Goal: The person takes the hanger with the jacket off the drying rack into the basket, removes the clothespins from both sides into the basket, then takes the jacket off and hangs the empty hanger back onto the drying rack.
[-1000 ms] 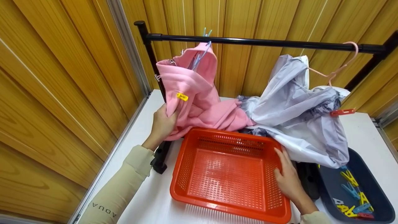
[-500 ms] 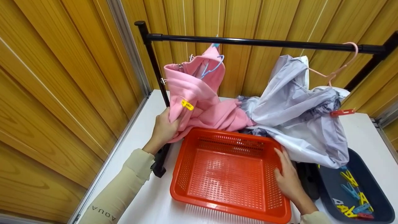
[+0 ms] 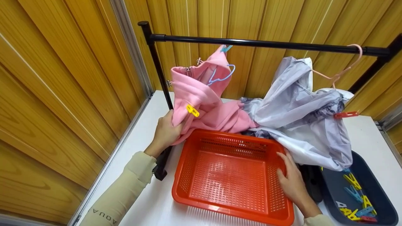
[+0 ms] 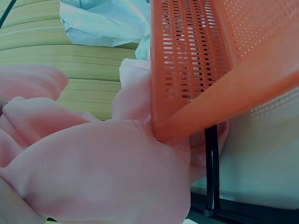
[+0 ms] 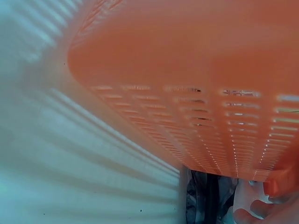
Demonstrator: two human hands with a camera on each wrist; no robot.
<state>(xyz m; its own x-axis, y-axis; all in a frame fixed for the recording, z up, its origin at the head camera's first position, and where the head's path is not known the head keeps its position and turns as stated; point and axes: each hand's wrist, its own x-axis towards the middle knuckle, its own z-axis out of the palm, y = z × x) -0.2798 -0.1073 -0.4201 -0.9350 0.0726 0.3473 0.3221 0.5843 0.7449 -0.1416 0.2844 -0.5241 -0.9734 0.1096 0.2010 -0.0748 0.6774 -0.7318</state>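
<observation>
My left hand [image 3: 167, 130] grips a gathered edge of a pink garment [image 3: 216, 116], which is bunched beside the rack's left post. Inside its raised opening a light-blue hanger [image 3: 221, 77] shows, with the hook just below the bar. Small metal clips sit along the band, a yellow clothespin [image 3: 192, 110] on the front and a blue clothespin [image 3: 226, 48] at the top corner. On the right rim of a red-orange basket [image 3: 232, 212] rests my right hand [image 3: 292, 179], thumb inside and fingertips curled at the rim. Pink cloth [image 4: 103, 172] fills much of the left wrist view.
A black rack bar [image 3: 251, 42] spans the back. From its right end a pink hanger [image 3: 356, 59] carries a grey-white garment [image 3: 298, 110] with a red clothespin [image 3: 345, 115]. Below stands a dark blue tray [image 3: 388, 201] with several clothespins. Wood-pattern walls enclose the white table [image 3: 141, 194].
My left hand has drawn the pink garment slightly right and down, and its hanger hook and top corner have dropped below the bar. My right hand and the basket have stayed put.
</observation>
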